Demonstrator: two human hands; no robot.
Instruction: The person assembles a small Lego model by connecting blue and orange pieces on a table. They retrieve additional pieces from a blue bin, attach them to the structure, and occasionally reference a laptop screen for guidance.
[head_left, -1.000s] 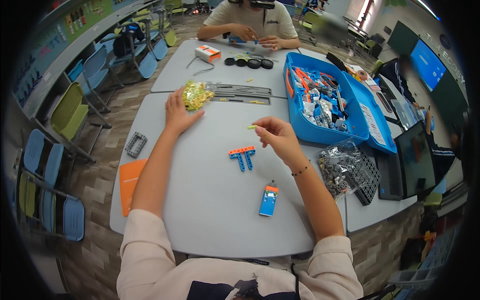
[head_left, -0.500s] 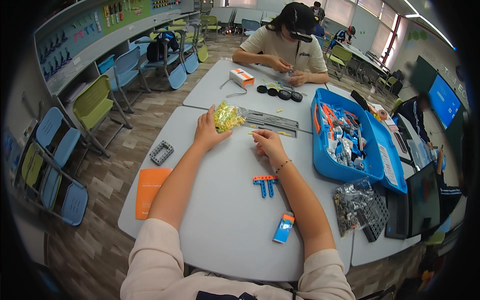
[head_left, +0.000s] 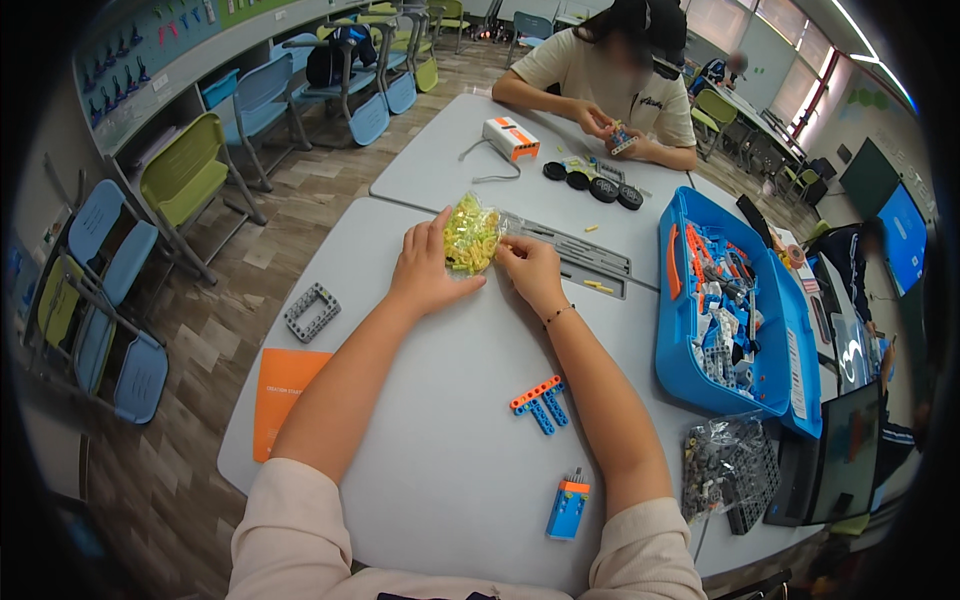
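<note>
A clear plastic bag of small yellow pieces (head_left: 472, 236) lies near the far edge of my table. My left hand (head_left: 430, 268) is beside its left side, fingers stretched and thumb apart, touching the bag without a closed grip. At the bag's right edge, the fingers of my right hand (head_left: 530, 270) are pinched together; what is between them is hidden. Nearer me lies an orange and blue assembly of perforated beams (head_left: 540, 402). Below it is a blue block with an orange top (head_left: 570, 508), with grey rods sticking out.
A grey tray (head_left: 622, 288) with long slots lies beyond my right hand. On the right stand an open blue case (head_left: 668, 345) of parts, a bag of grey parts (head_left: 715, 465) and a laptop (head_left: 845, 455). A grey frame (head_left: 313, 312) and orange booklet (head_left: 285, 395) lie left. Opposite, a person (head_left: 600, 80) handles pieces.
My right hand has moved up to the bag's edge; the small yellow piece it pinched no longer shows. The view has shifted. The person opposite now holds a coloured assembly.
</note>
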